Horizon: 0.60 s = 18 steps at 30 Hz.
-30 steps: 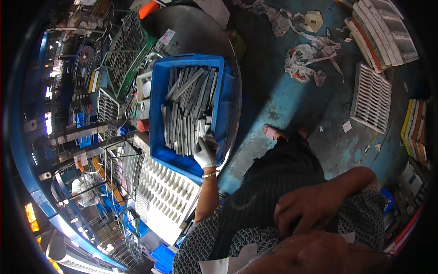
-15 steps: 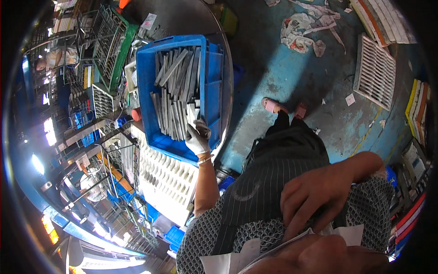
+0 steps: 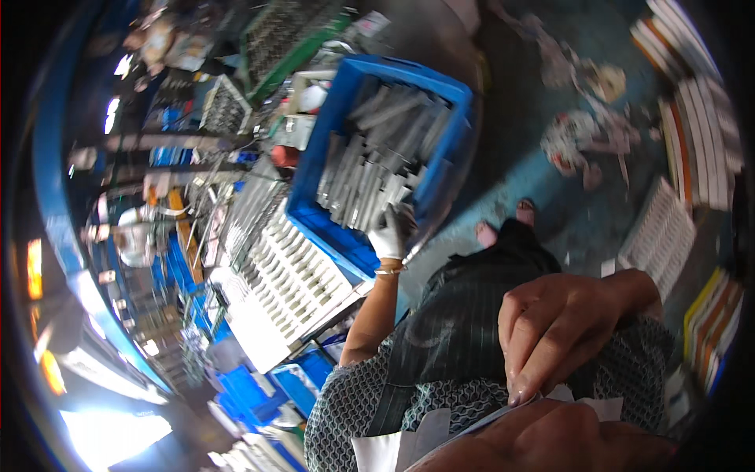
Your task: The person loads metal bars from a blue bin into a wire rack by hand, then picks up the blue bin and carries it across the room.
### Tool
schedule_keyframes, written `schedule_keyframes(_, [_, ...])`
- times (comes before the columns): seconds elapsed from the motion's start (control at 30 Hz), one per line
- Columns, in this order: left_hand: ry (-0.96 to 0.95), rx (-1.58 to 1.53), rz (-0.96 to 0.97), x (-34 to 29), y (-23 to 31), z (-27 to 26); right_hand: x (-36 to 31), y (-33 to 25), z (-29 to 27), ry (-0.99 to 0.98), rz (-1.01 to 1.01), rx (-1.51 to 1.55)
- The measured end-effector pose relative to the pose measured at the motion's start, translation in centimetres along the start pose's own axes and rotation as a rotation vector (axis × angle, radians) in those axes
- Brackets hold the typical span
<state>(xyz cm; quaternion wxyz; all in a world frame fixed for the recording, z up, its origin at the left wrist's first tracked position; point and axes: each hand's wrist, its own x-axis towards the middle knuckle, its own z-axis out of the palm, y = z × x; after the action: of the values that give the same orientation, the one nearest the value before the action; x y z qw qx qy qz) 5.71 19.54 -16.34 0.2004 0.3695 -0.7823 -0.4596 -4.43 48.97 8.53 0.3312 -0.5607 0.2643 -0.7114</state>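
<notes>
A blue plastic crate [image 3: 460,90] holds many flat grey metal strips [image 3: 370,177], laid roughly side by side. My left hand [image 3: 389,234], in a pale glove with darker fingertips, reaches inside the crate's near end and rests against the strips' ends. Blur hides whether its fingers grip one. Bare and raised in front of my chest, my right hand [image 3: 562,330] has its fingertips pinched together beside the white edge of a collar-like piece [image 3: 425,433]. Anything between those fingertips is too small to make out.
Left of the crate lies a white slotted rack [image 3: 291,271], with a red object [image 3: 285,156] beyond it. A green-edged rack [image 3: 291,59] stands farther off. Crumpled wrapping [image 3: 570,141] and another white slotted panel [image 3: 661,236] lie on the blue floor to the right.
The view has turned, so the crate appears farther right and tilted. My right hand's fingers have drawn into a pinch near the collar-like piece. My left hand stays at the strips' ends.
</notes>
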Motion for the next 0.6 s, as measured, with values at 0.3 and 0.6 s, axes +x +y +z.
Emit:
schedule_keyframes(0.3, [0.058,0.244,0.012,-0.9,2.7,0.7,12.7,-3.0,-4.1,-0.045,-0.246,-0.228])
schedule_keyframes(0.6, [0.244,0.389,-0.121,-1.9,2.2,0.4,18.8,-3.2,-5.7,-0.340,-0.006,0.383])
